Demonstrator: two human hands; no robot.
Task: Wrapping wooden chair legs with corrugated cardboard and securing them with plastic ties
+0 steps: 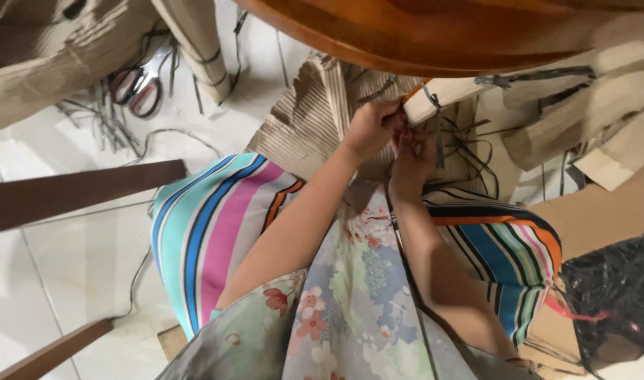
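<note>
Head view, looking down at my lap. My left hand (367,128) and right hand (410,158) meet upper centre of the frame, at the end of a pale wooden stick (445,95) wrapped with a dark strap (434,105). Left grip is closed on the stick's end, fingers curled round it. Right grip sits just below, fingertips pressed together on something thin at the stick; I cannot tell exactly what. Under both hands lies corrugated cardboard (301,123). A striped skirt (209,225) covers my knees in the lower centre. Scissors (135,88) with dark red handles lie on the white tiled floor (75,260), upper left, well apart from the hands. An orange-brown curved wooden surface (434,32) spans the top.
</note>
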